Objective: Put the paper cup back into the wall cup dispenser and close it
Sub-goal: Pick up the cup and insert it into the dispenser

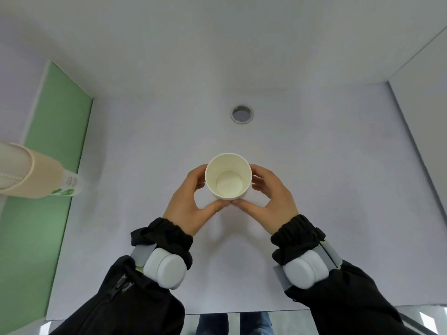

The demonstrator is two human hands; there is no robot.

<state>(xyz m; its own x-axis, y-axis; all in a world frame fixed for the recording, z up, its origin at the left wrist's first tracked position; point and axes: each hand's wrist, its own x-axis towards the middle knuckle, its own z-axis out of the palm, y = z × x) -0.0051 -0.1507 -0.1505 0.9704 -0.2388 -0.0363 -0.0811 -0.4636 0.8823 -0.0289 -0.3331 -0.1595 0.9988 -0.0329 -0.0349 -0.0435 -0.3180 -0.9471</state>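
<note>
A white paper cup (228, 176) stands upright on the white table (326, 189), its empty mouth facing me. My left hand (193, 205) curls around its left side and my right hand (272, 200) around its right side, thumbs meeting at its near base. The wall cup dispenser (33, 174), a beige tube with a clear end holding green-printed cups, juts in from the left edge over the green panel, well left of the cup.
A round grey cable grommet (242, 114) sits in the table beyond the cup. A green wall panel (48, 153) runs along the left side. A grey divider (420, 153) borders the right. The table's near edge lies just behind my forearms.
</note>
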